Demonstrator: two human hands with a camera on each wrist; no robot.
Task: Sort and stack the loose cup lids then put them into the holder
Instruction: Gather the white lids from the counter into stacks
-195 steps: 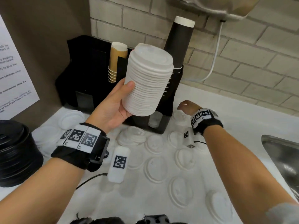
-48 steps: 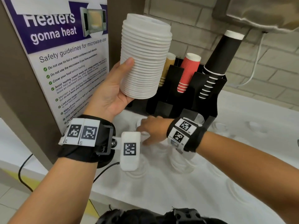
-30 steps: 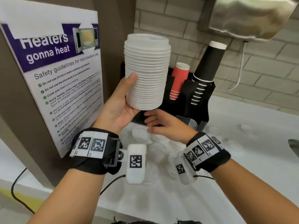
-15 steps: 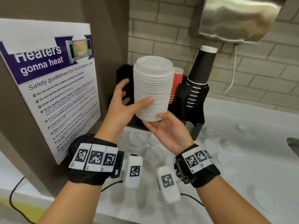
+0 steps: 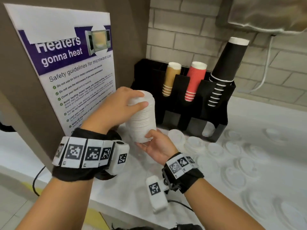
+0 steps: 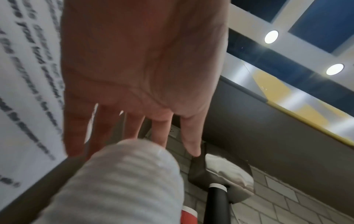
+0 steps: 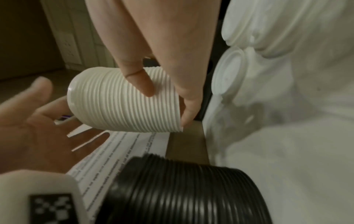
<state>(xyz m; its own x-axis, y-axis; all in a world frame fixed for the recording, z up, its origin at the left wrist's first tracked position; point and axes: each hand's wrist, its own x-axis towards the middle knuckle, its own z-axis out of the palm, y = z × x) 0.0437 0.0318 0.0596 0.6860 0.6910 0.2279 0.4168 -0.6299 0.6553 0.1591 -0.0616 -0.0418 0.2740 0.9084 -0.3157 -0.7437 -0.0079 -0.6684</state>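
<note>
the tall stack of white lids is up off the counter, just in front of the black holder, held between both hands. from above, the left hand sits over the top end, thumb laid across the upper lids; the left wrist view adds that its four fingers are nearly straight and spread past the stack, not wrapped round it. the right hand cups the bottom end, and only the right wrist view shows how: the thumb presses the ribbed side and the fingers curl under the lowest rim of the stack, a real grip. that view also catches a second stack of black lids close to the camera, which the head view does not show, and the left hand open behind the white stack. counting from above: three sleeves of cups stand in the holder, one brown, one red, one black, the black one leaning right. a few white lids sit in the holder's lower right slot. loose lids lie scattered on the white counter to the right, at least ten, too washed out to count exactly. a microwave safety poster hangs on the left panel.
</note>
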